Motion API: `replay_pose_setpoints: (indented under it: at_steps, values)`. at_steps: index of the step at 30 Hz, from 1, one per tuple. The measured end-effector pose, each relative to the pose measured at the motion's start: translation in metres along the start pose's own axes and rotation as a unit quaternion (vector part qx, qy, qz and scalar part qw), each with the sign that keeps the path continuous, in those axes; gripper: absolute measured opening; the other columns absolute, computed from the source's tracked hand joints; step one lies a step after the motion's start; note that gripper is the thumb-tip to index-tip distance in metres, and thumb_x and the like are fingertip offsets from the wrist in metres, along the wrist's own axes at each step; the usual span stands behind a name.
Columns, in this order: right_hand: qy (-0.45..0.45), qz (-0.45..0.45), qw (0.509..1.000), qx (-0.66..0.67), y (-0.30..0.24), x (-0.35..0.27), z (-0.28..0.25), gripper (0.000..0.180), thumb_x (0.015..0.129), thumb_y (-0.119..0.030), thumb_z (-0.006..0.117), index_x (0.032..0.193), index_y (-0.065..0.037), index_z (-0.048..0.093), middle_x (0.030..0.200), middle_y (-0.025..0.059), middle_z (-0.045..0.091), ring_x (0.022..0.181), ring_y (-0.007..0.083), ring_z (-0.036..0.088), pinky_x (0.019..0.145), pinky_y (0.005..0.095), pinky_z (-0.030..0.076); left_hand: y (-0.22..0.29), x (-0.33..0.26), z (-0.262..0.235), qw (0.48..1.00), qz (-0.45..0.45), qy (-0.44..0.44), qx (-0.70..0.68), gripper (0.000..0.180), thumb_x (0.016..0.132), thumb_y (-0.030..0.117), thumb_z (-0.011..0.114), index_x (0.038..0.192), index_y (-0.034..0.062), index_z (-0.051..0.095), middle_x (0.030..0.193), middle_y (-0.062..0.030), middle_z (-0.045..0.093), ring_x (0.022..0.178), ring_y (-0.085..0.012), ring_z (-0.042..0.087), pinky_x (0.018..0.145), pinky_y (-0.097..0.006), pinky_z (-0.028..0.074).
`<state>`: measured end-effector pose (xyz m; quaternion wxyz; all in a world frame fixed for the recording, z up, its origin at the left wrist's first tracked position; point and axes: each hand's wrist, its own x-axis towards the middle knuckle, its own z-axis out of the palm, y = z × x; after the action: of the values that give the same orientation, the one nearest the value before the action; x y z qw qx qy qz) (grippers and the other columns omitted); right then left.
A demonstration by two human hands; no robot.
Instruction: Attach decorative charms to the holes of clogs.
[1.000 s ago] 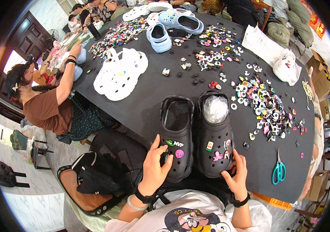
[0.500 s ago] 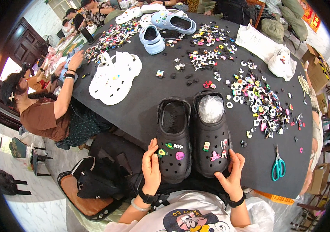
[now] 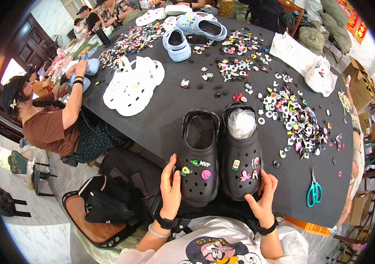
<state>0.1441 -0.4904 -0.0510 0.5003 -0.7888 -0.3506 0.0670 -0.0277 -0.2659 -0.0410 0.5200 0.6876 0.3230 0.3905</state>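
Observation:
A pair of black clogs lies side by side at the table's near edge, toes toward me. On the left clog [image 3: 199,185] are a green hat charm, white letters, an avocado and a pink round charm. The right clog [image 3: 242,187] bears a bottle-like charm, a pink octopus and others along its side; clear crumpled plastic [image 3: 241,123] fills its opening. My left hand [image 3: 170,189] is open, its stretched fingers along the left clog's outer side. With fingers at the side and thumb by the toe, my right hand [image 3: 262,198] grips the right clog.
Loose charms [image 3: 299,121] lie heaped at right, near teal-handled scissors [image 3: 314,193]. A white clog pair [image 3: 133,86] and light blue clogs [image 3: 177,46] stand farther back. At left a co-worker [image 3: 49,127] handles blue clogs. A white bag [image 3: 321,77] sits far right.
The view has shifted slightly. My left fingers have straightened beside the left clog; my right hand keeps its place. The co-worker's blue clogs now show more fully.

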Motion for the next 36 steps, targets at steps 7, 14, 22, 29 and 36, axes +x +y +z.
replay_pose_setpoints:
  at_steps: [7,14,22,29,36]
  values:
    - [-0.003,0.001,1.000,0.007,-0.006,0.001,-0.005,0.086,0.071,-0.034,0.082,0.140,-0.002,0.041,0.118,0.0087,0.038,0.082,0.0152,0.040,0.066,0.0258,0.038,-0.017,-0.011,-0.001,0.987,-0.086,0.074,-0.112,0.010,0.089,0.001,0.063,0.095,0.0046,0.056,0.118,-0.0040,0.053,0.099,-0.0113,0.051,0.089,-0.026,0.041]
    - [0.044,-0.007,0.996,0.083,-0.016,-0.004,-0.010,0.071,0.077,-0.026,0.077,0.136,-0.002,0.045,0.122,0.0100,0.038,0.077,0.0131,0.043,0.066,0.0262,0.039,-0.015,-0.008,-0.015,0.979,-0.069,0.133,-0.136,0.014,0.087,-0.004,0.062,0.097,0.0039,0.056,0.096,-0.0003,0.056,0.085,-0.0072,0.051,0.077,-0.021,0.043]
    - [-0.324,0.073,0.854,0.400,-0.084,0.007,-0.005,0.035,0.089,-0.007,0.064,0.121,-0.001,0.054,0.092,0.0034,0.062,0.079,0.0073,0.056,0.070,0.0236,0.047,0.070,-0.009,0.000,0.929,0.312,-0.173,0.098,0.038,0.056,0.010,0.088,0.089,0.0054,0.070,0.079,-0.0060,0.062,0.070,-0.0226,0.058,0.066,-0.032,0.047]
    - [-0.369,0.133,0.809,0.437,-0.075,-0.002,0.013,0.018,0.097,-0.012,0.059,0.110,-0.002,0.052,0.086,0.0040,0.066,0.074,0.0056,0.056,0.065,0.0222,0.046,0.076,-0.001,0.003,0.878,0.308,-0.344,0.122,0.051,0.059,0.021,0.085,0.106,0.0102,0.071,0.094,-0.0027,0.060,0.086,-0.0206,0.058,0.073,-0.036,0.045]
    - [-0.225,0.172,0.839,0.464,-0.050,-0.004,-0.014,0.014,0.098,-0.011,0.055,0.111,-0.006,0.051,0.083,0.0058,0.066,0.065,0.0050,0.050,0.058,0.0208,0.041,0.055,0.031,-0.016,0.959,0.141,-0.076,0.234,0.030,0.066,0.009,0.084,0.077,0.0045,0.057,0.080,-0.0069,0.055,0.072,-0.0223,0.054,0.065,-0.032,0.045]
